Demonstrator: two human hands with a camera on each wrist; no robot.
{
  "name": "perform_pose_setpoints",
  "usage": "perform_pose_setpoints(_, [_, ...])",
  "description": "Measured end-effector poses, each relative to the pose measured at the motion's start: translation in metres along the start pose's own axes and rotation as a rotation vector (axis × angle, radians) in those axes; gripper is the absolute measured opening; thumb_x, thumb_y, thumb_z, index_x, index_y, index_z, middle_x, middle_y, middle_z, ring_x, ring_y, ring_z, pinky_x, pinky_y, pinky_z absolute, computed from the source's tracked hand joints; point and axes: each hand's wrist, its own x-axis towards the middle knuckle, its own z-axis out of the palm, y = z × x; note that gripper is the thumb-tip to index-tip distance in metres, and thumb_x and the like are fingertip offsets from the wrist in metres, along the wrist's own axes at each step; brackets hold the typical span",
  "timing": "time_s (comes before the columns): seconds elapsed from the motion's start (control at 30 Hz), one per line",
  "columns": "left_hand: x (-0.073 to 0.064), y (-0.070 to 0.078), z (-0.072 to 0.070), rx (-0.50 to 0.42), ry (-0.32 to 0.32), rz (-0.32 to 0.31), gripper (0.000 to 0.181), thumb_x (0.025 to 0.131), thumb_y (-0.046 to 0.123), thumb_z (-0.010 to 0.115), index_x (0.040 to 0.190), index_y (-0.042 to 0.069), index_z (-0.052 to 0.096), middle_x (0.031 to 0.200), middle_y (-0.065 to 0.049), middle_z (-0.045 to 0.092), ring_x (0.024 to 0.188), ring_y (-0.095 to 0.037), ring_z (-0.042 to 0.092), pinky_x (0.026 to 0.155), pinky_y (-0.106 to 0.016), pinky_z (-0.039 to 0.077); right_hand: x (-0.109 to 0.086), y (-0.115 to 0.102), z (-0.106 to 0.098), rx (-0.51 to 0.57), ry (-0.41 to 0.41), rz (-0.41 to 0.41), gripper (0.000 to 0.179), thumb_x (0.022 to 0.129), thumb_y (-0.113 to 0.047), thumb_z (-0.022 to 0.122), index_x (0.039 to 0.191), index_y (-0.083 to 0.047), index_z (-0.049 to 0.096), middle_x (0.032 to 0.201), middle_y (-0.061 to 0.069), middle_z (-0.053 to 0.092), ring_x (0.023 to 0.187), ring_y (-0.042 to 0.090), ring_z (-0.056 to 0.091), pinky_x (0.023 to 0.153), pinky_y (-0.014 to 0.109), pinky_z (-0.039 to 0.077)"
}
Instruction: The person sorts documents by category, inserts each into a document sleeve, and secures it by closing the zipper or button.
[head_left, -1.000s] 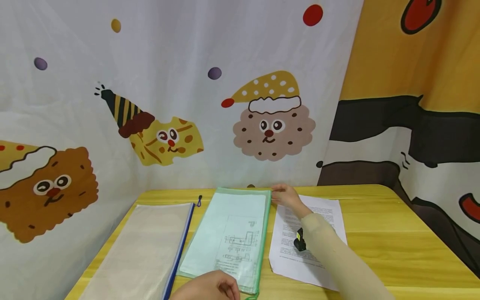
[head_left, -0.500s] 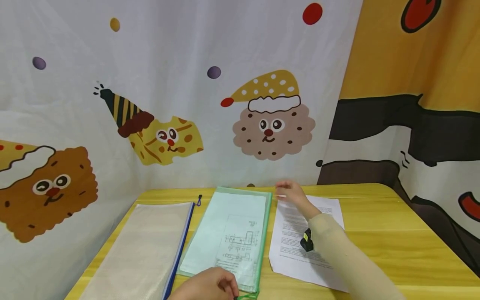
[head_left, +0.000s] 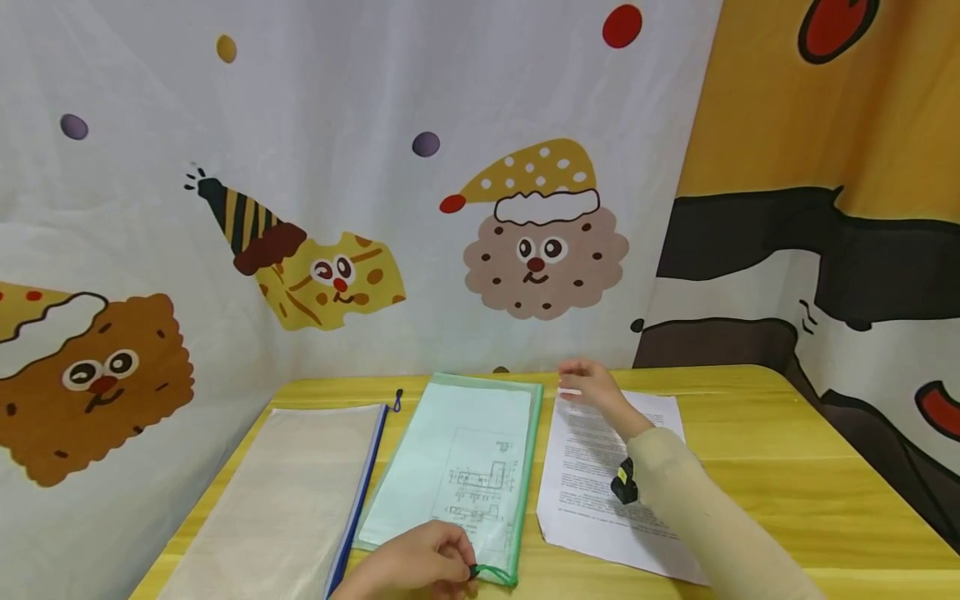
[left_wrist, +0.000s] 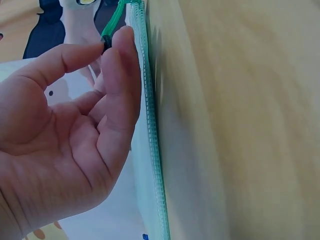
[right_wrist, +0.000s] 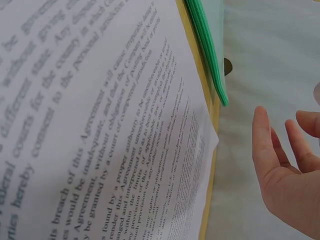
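A green zippered document pouch (head_left: 450, 450) lies mid-table with a printed drawing sheet showing through it. At its near right corner my left hand (head_left: 427, 554) pinches the dark end of the green zipper pull cord (head_left: 495, 572); the left wrist view shows thumb and fingertips meeting on that cord end (left_wrist: 106, 42). Over the far left corner of a printed paper sheet (head_left: 585, 492), my right hand (head_left: 596, 392) hovers with loosely bent fingers. Nothing sits between those fingers in the right wrist view, where the hand (right_wrist: 287, 170) is apart from the paper (right_wrist: 125, 150).
A whitish pouch with a blue zipper edge (head_left: 285, 492) lies on the left of the wooden table (head_left: 787, 467). Its blue pull cord (head_left: 398, 401) sticks out at the far corner. A cartoon-printed curtain (head_left: 360, 108) hangs behind the table.
My right hand has left the green pouch's far right corner and moved right, over the paper. My left hand has drawn the pull cord's end slightly upward into clearer view.
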Motion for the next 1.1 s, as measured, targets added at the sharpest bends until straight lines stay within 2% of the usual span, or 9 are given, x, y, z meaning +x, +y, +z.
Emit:
perform_pose_setpoints(0.07, [0.002,0.0,0.0,-0.023,-0.006,0.018,0.008,0.092,0.005,0.056,0.096,0.0,0.061,0.082,-0.007,0.072,0.065,-0.01,0.061,0.057,-0.019,0.047,0.001,0.001,0.0,0.001,0.003,0.014,0.039,0.101,-0.007,0.052,0.134,0.013,0.047,0.12,0.02,0.058,0.108,0.028,0.063,0.102,0.049,0.052])
perform_pose_setpoints(0.13, [0.004,0.001,0.002,-0.004,0.009,0.026,0.009,0.092,0.006,0.054,0.098,0.002,0.06,0.08,-0.005,0.07,0.063,-0.011,0.061,0.055,-0.019,0.047,0.002,0.003,-0.001,0.002,0.004,0.018,0.038,0.101,-0.006,0.052,0.134,0.013,0.047,0.118,0.015,0.059,0.104,0.024,0.064,0.102,0.05,0.051])
perform_pose_setpoints(0.2, [0.007,0.002,0.003,0.015,0.026,0.03,0.011,0.093,0.007,0.053,0.1,0.004,0.06,0.076,-0.002,0.067,0.062,-0.011,0.06,0.053,-0.019,0.046,0.003,0.004,-0.002,0.007,0.003,0.02,0.037,0.101,-0.005,0.052,0.133,0.013,0.048,0.119,0.017,0.059,0.101,0.021,0.063,0.102,0.05,0.052])
perform_pose_setpoints(0.33, [0.009,0.002,0.005,0.028,0.064,0.013,0.014,0.096,0.008,0.05,0.099,0.004,0.063,0.072,0.0,0.065,0.06,-0.009,0.059,0.051,-0.016,0.047,0.003,0.006,-0.003,-0.001,0.005,0.032,0.034,0.101,-0.004,0.052,0.131,0.011,0.051,0.123,0.02,0.058,0.105,0.025,0.063,0.1,0.049,0.053])
perform_pose_setpoints(0.57, [0.01,0.001,0.006,-0.004,0.108,-0.02,0.018,0.1,0.012,0.055,0.097,-0.001,0.066,0.079,-0.006,0.073,0.061,-0.007,0.064,0.054,-0.016,0.053,0.004,0.01,-0.004,-0.011,0.021,0.07,0.033,0.101,-0.006,0.051,0.131,0.008,0.052,0.137,0.031,0.05,0.115,0.037,0.06,0.099,0.047,0.054])
perform_pose_setpoints(0.67, [0.011,0.001,0.007,0.023,0.132,-0.021,0.018,0.099,0.013,0.056,0.093,-0.001,0.066,0.078,-0.009,0.074,0.059,-0.007,0.064,0.053,-0.016,0.053,0.004,0.009,-0.004,-0.018,0.022,0.082,0.034,0.102,-0.007,0.051,0.133,0.008,0.05,0.14,0.031,0.048,0.119,0.039,0.059,0.099,0.046,0.055])
perform_pose_setpoints(0.9, [0.011,0.003,0.009,0.141,0.208,-0.011,0.02,0.098,0.012,0.059,0.082,0.001,0.065,0.071,-0.009,0.073,0.054,-0.008,0.063,0.049,-0.018,0.052,0.002,0.008,-0.003,0.015,0.021,0.082,0.034,0.101,-0.007,0.052,0.133,0.008,0.05,0.138,0.031,0.049,0.113,0.033,0.061,0.098,0.046,0.055])
perform_pose_setpoints(1.1, [0.01,0.003,0.005,0.177,0.222,-0.003,0.019,0.096,0.01,0.062,0.081,0.001,0.067,0.069,-0.008,0.072,0.053,-0.008,0.062,0.05,-0.02,0.053,-0.002,0.006,-0.004,0.022,0.004,0.085,0.036,0.103,-0.009,0.051,0.135,0.008,0.046,0.138,0.029,0.048,0.118,0.038,0.058,0.099,0.045,0.055])
